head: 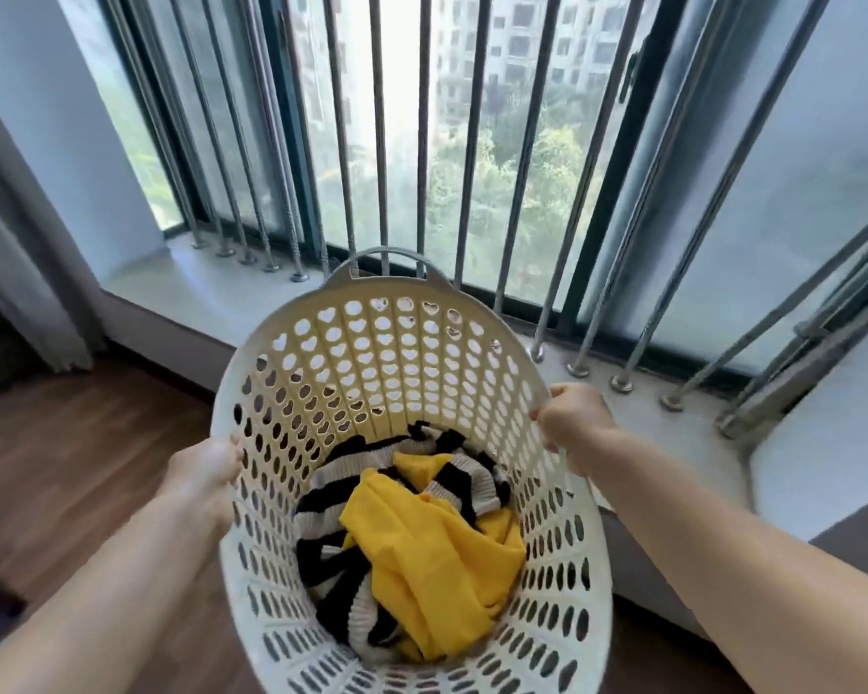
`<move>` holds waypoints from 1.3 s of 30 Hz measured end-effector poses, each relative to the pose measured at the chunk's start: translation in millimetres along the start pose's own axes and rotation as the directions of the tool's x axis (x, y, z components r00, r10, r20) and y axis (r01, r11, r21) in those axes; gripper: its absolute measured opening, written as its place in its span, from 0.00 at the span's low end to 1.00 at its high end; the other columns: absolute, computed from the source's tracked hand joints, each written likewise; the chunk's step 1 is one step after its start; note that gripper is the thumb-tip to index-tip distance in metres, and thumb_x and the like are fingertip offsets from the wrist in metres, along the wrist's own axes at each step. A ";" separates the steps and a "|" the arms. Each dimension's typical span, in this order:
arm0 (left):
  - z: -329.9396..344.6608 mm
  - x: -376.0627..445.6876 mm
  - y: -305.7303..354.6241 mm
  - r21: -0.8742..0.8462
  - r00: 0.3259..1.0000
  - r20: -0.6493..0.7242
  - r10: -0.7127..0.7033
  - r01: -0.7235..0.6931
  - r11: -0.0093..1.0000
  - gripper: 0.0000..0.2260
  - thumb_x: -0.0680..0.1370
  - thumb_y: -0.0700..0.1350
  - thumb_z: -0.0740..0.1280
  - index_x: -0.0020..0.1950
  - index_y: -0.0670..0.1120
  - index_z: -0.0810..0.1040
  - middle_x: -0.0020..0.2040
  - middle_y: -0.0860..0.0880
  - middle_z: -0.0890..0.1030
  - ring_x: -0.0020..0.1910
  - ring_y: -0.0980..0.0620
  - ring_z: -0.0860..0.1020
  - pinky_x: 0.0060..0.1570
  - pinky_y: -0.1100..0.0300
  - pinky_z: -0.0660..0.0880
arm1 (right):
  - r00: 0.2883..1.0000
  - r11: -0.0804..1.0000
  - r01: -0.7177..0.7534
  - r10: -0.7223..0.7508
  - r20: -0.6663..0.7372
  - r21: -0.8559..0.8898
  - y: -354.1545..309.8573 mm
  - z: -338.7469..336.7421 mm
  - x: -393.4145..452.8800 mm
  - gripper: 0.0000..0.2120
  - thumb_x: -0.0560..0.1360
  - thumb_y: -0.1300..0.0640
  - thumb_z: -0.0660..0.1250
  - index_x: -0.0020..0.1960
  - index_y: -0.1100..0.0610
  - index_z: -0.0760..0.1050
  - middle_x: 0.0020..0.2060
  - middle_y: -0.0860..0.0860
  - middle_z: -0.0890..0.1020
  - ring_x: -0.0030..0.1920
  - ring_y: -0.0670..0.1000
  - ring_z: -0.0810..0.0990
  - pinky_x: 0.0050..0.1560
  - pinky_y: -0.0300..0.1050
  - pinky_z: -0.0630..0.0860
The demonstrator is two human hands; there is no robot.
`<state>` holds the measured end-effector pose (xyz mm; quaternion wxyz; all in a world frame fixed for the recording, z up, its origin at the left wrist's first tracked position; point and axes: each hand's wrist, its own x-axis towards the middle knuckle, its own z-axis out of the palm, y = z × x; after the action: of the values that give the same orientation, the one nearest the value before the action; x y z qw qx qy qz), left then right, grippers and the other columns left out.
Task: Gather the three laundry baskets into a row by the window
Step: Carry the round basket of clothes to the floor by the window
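Observation:
A cream plastic laundry basket [387, 353] with heart-shaped holes fills the middle of the view, tilted toward me in front of the window [477, 142]. Inside it lie a yellow garment [432, 558] and a black-and-white striped one [332, 503]. My left hand [204, 473] grips the basket's left rim. On the right rim my right hand [575, 418] is closed around the edge. A handle sticks up at the basket's far side, close to the window bars. No other basket is in view.
Slanted metal bars [512, 202] stand along the pale window sill [196, 288]. A grey curtain [26, 273] hangs at the left. Wooden floor [71, 453] lies below left. A low ledge [823, 473] runs along the right.

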<state>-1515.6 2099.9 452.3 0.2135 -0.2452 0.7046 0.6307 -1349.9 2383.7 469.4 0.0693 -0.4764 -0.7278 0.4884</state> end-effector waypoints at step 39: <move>-292.0 521.9 326.7 -0.327 0.721 -0.647 -0.247 0.029 0.945 0.17 0.77 0.35 0.57 0.65 0.38 0.76 0.54 0.49 0.76 0.45 0.47 0.70 0.43 0.57 0.65 | 0.798 0.885 0.454 -0.354 0.488 -0.101 -533.8 681.0 282.3 0.11 0.74 0.71 0.58 0.47 0.59 0.76 0.47 0.61 0.82 0.34 0.56 0.73 0.36 0.52 0.73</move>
<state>-2125.6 1797.4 423.1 -0.0511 -0.5400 0.6112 0.5764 -2221.0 2122.5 431.8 -0.0519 -0.1855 -0.8563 0.4792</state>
